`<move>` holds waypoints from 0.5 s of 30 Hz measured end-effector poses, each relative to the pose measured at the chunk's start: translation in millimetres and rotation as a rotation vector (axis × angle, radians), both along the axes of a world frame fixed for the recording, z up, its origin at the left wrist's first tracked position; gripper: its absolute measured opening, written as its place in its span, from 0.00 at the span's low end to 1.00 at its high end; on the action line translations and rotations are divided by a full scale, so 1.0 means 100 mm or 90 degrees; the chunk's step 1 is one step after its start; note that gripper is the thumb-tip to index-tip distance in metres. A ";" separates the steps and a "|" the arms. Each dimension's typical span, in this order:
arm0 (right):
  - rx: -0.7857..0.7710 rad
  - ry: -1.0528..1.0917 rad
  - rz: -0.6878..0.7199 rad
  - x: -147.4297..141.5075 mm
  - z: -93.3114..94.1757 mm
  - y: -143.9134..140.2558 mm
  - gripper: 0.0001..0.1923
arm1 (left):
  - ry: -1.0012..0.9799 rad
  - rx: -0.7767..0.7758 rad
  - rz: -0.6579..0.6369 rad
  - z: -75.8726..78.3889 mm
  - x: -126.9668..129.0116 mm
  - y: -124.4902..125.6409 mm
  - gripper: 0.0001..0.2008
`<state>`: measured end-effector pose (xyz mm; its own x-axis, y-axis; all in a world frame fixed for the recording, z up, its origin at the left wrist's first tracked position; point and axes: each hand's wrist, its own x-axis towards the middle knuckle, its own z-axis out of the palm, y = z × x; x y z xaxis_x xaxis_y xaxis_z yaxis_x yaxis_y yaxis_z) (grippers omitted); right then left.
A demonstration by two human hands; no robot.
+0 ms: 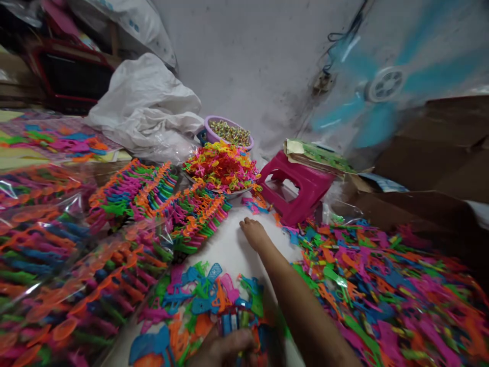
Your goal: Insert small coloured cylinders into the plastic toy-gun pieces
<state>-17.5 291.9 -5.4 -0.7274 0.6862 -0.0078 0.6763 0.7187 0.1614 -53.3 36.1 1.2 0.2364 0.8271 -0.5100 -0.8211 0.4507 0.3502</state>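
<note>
My left hand [225, 349] is at the bottom middle, partly cut off by the frame. Its thumb and fingers are closed around a bundle of shiny coloured plastic pieces [234, 322], including blue and green ones. My right hand [254, 234] reaches forward over a white surface [225, 237], fingers loosely stretched and nothing visible in them. Just ahead of it stands a heaped plate of small pink, yellow and orange plastic pieces [223, 165]. Flat coloured plastic toy pieces [206, 295] lie between my arms, around the left hand.
Racks of coloured plastic toys [194, 219] and clear-wrapped bundles [87, 285] fill the left. A large toy pile [382, 290] covers the right. Behind are a pink stool [294, 186], a purple basin [209, 133], a white sack [145, 102] and a blue-bladed fan [385, 84].
</note>
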 end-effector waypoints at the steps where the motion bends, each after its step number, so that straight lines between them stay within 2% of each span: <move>1: -0.004 0.008 0.013 0.09 0.04 -0.09 0.11 | 0.009 -0.003 -0.008 0.01 0.02 -0.02 0.09; 3: -0.005 0.036 0.024 0.31 0.12 -0.35 0.09 | 0.023 0.000 -0.003 0.04 0.03 -0.05 0.06; 5: 0.010 0.082 -0.004 0.57 0.19 -0.74 0.10 | 0.033 0.016 0.018 0.08 0.03 -0.07 0.04; 8: 0.089 0.321 -0.023 0.97 0.24 -1.56 0.11 | 0.035 0.062 0.000 0.15 0.02 -0.09 0.06; 9: 0.116 0.433 0.008 1.08 0.25 -1.87 0.10 | 0.035 0.081 -0.014 0.17 0.03 -0.10 0.07; 11: 0.119 0.549 0.075 1.24 0.27 -2.44 0.12 | 0.035 0.107 -0.058 0.21 0.09 -0.15 0.09; 13: 0.091 0.559 0.084 1.34 0.29 -2.92 0.17 | 0.049 0.110 -0.104 0.24 0.19 -0.26 0.09; 15: 0.039 0.549 0.061 1.43 0.29 -3.27 0.19 | 0.079 0.095 -0.137 0.24 0.29 -0.44 0.09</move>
<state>125.9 -35.1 23.5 -0.5174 0.6029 0.6073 0.5177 0.7856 -0.3389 -24.6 -8.3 25.0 0.3580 0.8330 -0.4218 -0.6593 0.5454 0.5175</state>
